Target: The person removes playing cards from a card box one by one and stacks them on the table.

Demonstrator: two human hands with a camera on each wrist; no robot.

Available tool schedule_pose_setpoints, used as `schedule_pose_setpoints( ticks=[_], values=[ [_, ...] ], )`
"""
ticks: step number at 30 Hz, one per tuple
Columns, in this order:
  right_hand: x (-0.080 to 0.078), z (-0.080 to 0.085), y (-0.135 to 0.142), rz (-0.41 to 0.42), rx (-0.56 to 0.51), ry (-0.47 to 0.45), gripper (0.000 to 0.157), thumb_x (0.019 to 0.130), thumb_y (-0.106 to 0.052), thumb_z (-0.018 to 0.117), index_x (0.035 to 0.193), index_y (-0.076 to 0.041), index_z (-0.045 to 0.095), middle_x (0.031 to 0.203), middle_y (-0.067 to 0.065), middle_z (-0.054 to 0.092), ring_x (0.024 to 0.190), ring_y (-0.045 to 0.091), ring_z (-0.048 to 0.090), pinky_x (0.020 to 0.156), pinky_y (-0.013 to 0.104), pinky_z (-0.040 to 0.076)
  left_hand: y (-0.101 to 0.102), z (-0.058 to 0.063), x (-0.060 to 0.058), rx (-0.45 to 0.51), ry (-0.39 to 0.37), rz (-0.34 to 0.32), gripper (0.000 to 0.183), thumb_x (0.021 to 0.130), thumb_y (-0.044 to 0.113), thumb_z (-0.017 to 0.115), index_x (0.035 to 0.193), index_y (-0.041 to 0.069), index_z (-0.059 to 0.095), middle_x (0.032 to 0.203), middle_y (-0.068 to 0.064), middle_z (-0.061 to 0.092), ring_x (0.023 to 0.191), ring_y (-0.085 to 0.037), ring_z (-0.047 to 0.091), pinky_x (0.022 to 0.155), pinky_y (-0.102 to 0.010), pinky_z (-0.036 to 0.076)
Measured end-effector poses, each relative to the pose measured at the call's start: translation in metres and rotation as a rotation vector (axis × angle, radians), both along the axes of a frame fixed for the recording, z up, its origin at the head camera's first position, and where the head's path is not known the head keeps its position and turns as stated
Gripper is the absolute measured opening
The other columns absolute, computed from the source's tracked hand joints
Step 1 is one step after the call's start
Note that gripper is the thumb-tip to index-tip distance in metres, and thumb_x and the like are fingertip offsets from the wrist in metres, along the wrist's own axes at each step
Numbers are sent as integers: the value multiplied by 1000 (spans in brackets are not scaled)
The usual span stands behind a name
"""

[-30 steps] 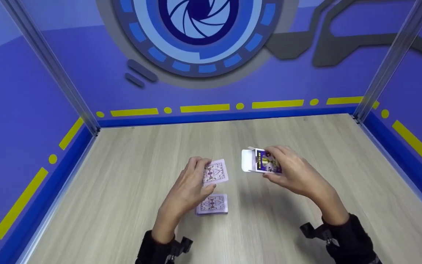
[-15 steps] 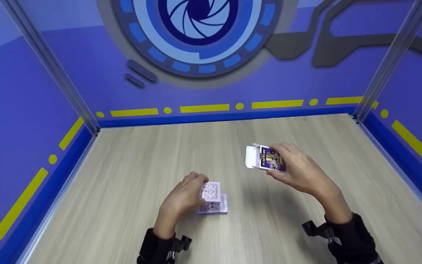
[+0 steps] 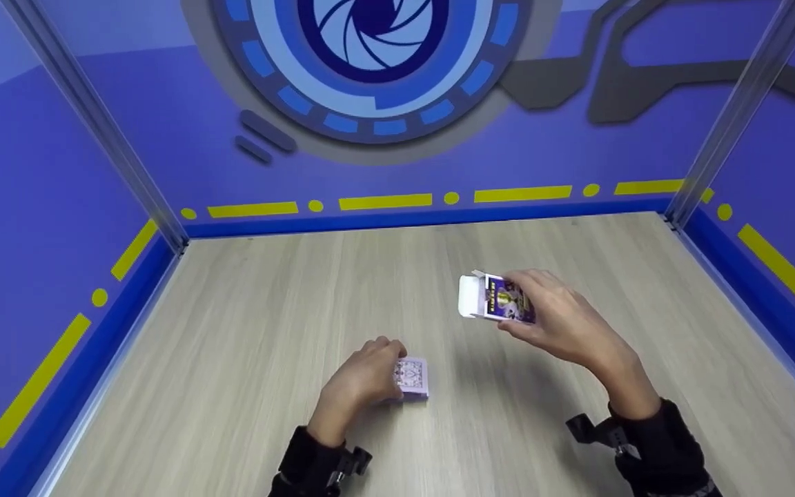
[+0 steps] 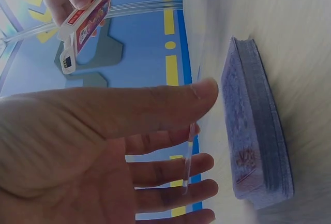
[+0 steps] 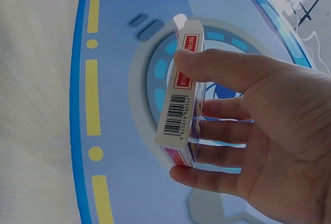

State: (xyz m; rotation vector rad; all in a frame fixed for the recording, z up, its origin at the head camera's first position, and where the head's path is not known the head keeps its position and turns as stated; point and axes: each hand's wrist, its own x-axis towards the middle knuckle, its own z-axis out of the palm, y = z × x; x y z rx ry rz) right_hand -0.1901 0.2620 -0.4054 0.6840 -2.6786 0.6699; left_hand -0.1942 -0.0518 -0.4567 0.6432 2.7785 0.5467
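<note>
This looks like a three-sided booth. Printed blue panels [image 3: 156,124] meet at metal corner posts [image 3: 94,117] around a wood-grain bench [image 3: 266,310].

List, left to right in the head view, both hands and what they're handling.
Left-hand grip → playing cards → open white flap of the box → purple card box → right-hand grip.

Left hand [image 4: 101,149] — thin card [image 4: 186,171] edge-on at fingertips; card stack [image 4: 256,125] nearby; box [image 4: 89,19] beyond
</note>
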Motion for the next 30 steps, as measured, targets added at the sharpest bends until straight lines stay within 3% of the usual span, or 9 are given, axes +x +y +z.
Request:
schedule_pose_setpoints(
  ticks=[14,30],
  values=[
    [2,-1,-1,1,-4,-13,67,83,-26,88,139,-4,58,128,15,63,105,27,61,83,45,56,3,-13,-1,-12,-14,15,64,69,10,93,125,2,64,115,-11,59,108,-29,54,98,-49,48],
    [1,1,-1,4,-4,-1,67,84,-26,87,139,-3,58,128,16,63,106,28,62,83,46,56,7,-18,0,-31,-6,24,62,65,8,94,119,1,64,107,-11,55,102,-27,52,93,-46,51]
  ],
)
